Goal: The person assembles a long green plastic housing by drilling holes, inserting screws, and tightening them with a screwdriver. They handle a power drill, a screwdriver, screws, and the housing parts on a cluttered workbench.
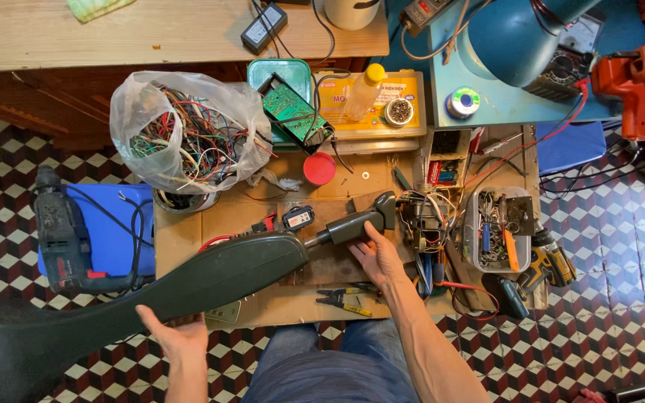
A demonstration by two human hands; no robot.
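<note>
A long dark green plastic housing [188, 287] with a narrow handle end [360, 222] lies across a low cardboard-covered workbench [188, 231]. My left hand [173, 336] supports the wide body from below at its near edge. My right hand [376, 257] grips the handle part near the bench's middle. The housing's broad end reaches the lower left corner over the tiled floor.
A clear bag of coloured wires [184, 134], a green circuit board [293, 112], a red lid [319, 169], pliers [345, 298], a parts tray [498, 227], a cordless drill [550, 261] and a rotary hammer [65, 231] surround the bench. A wooden table [113, 30] stands behind.
</note>
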